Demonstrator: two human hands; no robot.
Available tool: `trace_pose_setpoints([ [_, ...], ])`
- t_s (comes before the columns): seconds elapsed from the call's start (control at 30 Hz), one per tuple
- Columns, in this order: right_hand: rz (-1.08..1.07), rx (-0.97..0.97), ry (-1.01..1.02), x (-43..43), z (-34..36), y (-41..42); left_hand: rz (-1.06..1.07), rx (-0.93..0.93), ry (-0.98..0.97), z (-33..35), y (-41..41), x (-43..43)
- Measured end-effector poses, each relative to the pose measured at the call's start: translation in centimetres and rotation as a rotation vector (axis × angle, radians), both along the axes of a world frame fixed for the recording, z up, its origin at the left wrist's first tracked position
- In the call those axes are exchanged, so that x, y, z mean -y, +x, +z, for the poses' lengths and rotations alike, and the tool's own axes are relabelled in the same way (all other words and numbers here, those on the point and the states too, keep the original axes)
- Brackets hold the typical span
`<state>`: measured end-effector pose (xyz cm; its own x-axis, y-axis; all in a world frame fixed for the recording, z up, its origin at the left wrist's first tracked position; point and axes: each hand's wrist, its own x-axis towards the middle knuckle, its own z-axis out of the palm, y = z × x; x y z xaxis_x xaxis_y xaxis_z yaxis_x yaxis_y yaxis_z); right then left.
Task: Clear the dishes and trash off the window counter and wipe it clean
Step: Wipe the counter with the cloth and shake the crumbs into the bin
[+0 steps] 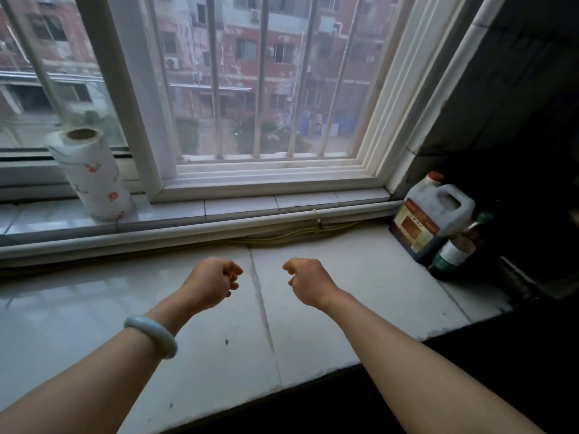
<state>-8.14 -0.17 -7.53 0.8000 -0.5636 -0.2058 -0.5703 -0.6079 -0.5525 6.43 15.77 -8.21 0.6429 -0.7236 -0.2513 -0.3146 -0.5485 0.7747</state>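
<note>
Left hand (211, 281) and right hand (308, 281) hover over the table (360, 296) middle, fingers (234, 272) clenched, holding nothing; a jug (432, 220) and bottle (457, 249) stand in its far right corner.

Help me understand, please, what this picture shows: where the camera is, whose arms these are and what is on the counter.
No machine here: a person wears one camera on the head, looking down at their own arms. The left hand and the right hand hover over the white counter, fingers curled, holding nothing. A paper towel roll stands on the sill at left; a jug of dark liquid and a green-capped bottle stand at the counter's right end.
</note>
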Motion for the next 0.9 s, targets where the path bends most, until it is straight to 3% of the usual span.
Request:
trace_pose_setpoints([
  [0.17, 0.053, 0.030, -0.043, 5.1, 1.4, -2.8, 0.051, 0.005, -0.030, 0.7, -2.7, 5.8],
  [0.53, -0.016, -0.070, -0.097, 19.6, 0.9, -13.8, -0.062, 0.039, -0.062, 1.2, -13.8, 20.8],
  [0.9, -0.239, -0.079, 0.008, 26.9, 0.4, -21.4, -0.181, 0.063, -0.090, 5.7, -22.3, 32.1],
])
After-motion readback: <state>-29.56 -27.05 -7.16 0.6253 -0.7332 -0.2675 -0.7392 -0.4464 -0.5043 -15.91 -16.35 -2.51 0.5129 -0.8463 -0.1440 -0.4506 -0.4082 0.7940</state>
